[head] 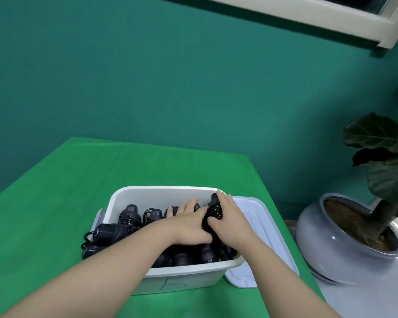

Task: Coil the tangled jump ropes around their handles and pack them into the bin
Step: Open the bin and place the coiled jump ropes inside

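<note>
Coiled jump ropes (129,216) filling white bin (161,193), right hand (230,216) grip pinching one coiled rope (214,212), left hand (189,223) pressing flat

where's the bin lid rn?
Head view: the white lid lies flat on the green table, against the right side of the white bin, between it and the potted plant.

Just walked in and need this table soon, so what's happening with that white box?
A person is packing coiled black jump ropes into the white bin on the green table. The right hand holds a coiled rope bundle at the bin's right end, and the left hand presses on the ropes beside it. The bin looks nearly full. Its lid lies beside it.
</note>
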